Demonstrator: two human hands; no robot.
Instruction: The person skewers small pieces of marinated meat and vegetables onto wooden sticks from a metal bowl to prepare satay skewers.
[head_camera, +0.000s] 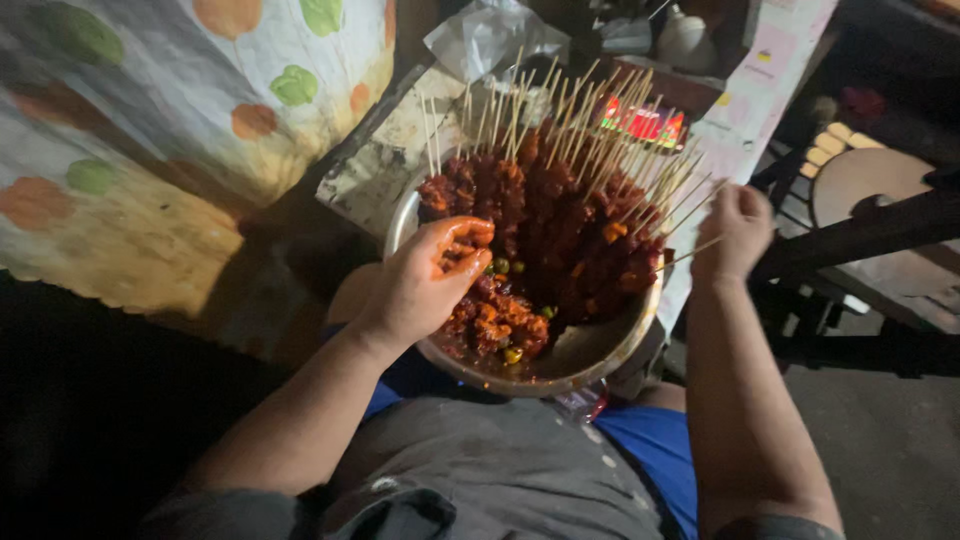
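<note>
Here the left hand (425, 285) pinches slick, soft sauced meat (495, 320) over the bowl (600, 350) on the lap, while the right hand (738, 232) grips a thin, stiff skewer (690, 255) near its blunt end, best held there.

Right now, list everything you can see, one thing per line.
metal bowl: one, silver, on the lap, centre
skewers: many, red-brown meat on pale sticks, stacked in the bowl's far half
loose meat pieces: a heap, red with green bits, near side of the bowl
patterned cloth: one, white with orange and green spots, left
plastic bag: one, clear, top centre
left hand: sauce-coated, in the bowl on the meat
right hand: pinching one bare stick
</note>
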